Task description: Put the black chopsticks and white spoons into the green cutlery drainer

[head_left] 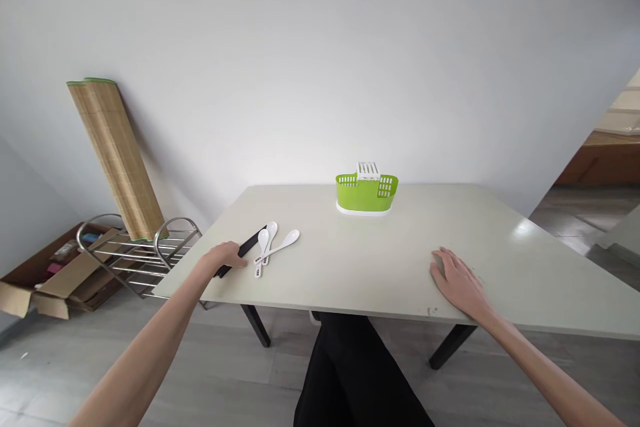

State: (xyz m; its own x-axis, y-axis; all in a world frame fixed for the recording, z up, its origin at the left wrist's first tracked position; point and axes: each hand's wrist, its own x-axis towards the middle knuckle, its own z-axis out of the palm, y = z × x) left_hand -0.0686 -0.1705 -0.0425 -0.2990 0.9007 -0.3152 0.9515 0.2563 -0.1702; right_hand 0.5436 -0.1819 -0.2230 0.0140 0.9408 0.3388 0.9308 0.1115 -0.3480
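On the left part of the table, my left hand (229, 255) is closed over a bundle of black chopsticks (253, 242), which lies slantwise on the tabletop. Its fingertips are partly hidden. Just right of the chopsticks are several white spoons (291, 237) with dark marks on their handle ends; they overlap, and two bowls point away from me. My right hand (456, 280) rests flat on the right side of the table, fingers stretched out and holding nothing. A green cutlery basket (365, 196) with a white base and a white slotted middle piece stands upright near the wall.
The pale table (340, 273) has its back edge along a white wall. Left of it are a metal rack (145, 260), a rolled bamboo mat (117, 160) leaning on the wall, and an open cardboard box (65, 277). My legs (355, 373) are below the front edge.
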